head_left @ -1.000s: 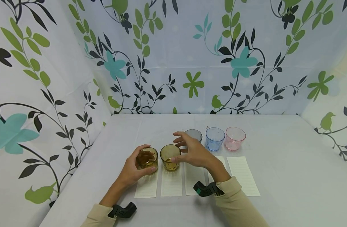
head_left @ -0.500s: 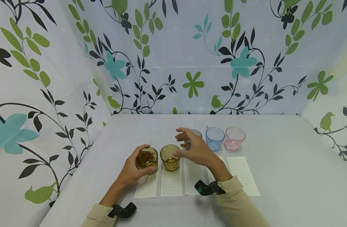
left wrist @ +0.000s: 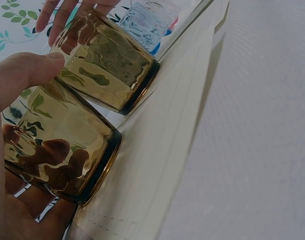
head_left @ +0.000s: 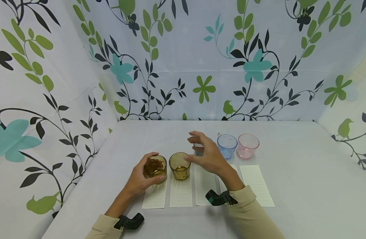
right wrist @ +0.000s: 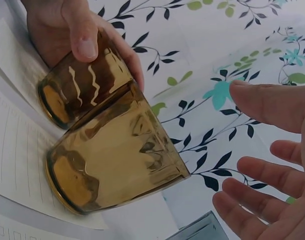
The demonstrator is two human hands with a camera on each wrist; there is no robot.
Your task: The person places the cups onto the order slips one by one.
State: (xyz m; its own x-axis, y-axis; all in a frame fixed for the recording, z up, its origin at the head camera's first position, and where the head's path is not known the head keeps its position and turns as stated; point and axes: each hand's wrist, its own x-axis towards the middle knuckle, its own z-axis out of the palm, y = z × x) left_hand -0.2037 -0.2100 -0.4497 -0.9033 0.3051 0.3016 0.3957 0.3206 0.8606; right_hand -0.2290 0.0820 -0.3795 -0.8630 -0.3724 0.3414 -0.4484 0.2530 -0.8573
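My left hand [head_left: 137, 177] grips an amber glass tumbler [head_left: 159, 168], its thumb on the near side and the fingers round the far side. Close to its right stands a second amber tumbler [head_left: 179, 166], upright over a lined paper strip [head_left: 181, 196]. My right hand [head_left: 211, 159] hovers just right of that second tumbler with fingers spread and loosely bent. In the right wrist view a gap separates these fingers from the tumbler [right wrist: 112, 155]. Behind the right hand a grey glass [right wrist: 205, 230] is partly hidden.
A blue glass [head_left: 227, 147] and a pink glass [head_left: 248, 148] stand in the back row, right of the grey one. Several paper strips lie side by side, including the rightmost strip [head_left: 257, 186]. A leaf-patterned cloth [head_left: 177, 79] hangs behind the white table [head_left: 305, 186].
My right hand has let go of the second amber tumbler and drawn back up and right from it. The left hand and both amber tumblers have stayed in place.
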